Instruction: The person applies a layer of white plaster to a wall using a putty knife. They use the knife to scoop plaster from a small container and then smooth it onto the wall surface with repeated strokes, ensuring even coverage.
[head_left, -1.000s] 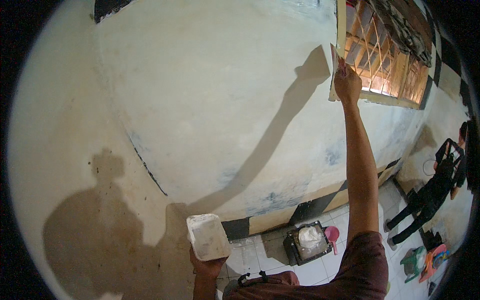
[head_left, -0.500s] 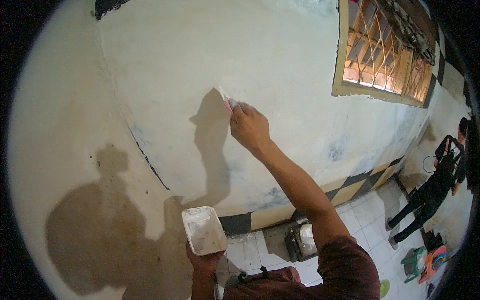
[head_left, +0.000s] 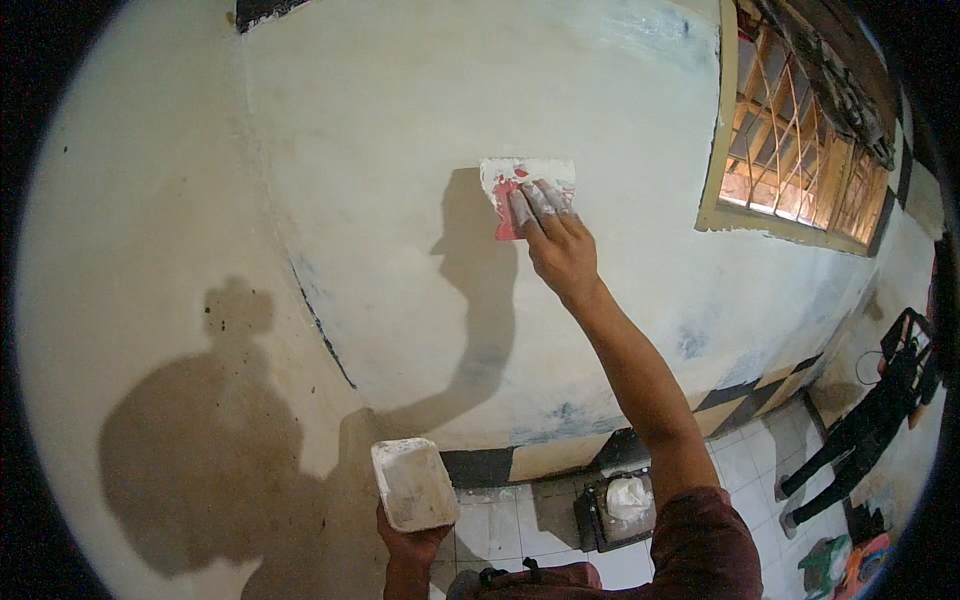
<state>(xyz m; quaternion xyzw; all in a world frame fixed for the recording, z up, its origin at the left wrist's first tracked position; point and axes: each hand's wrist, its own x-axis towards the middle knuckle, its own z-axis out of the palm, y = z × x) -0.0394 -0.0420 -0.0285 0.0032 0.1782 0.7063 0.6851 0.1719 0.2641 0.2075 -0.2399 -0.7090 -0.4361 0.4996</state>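
Observation:
My right hand (head_left: pixel 562 245) is raised to the pale, coated wall (head_left: pixel 380 150), its fingers smeared with white. It grips a red putty scraper (head_left: pixel 508 222) whose broad face is caked with white paste and lies close to the wall surface. Whether the blade touches the wall I cannot tell. Low on the left, my left hand (head_left: pixel 412 540) holds a white rectangular tub (head_left: pixel 418 488) from beneath, tilted so its paste-smeared inside shows. The fingers under the tub are mostly hidden.
A barred window (head_left: pixel 790 150) with a yellowish frame is at upper right. On the tiled floor below stands a dark crate (head_left: pixel 592 520) with a white bag (head_left: pixel 628 498) on it. At far right a person in dark clothes (head_left: pixel 870 410) stands beside green and orange plastic items (head_left: pixel 826 565).
My right hand has moved right in the picture, and the scraper has turned from edge-on to showing its broad face. The whole view has shifted slightly; my left hand still holds the tub.

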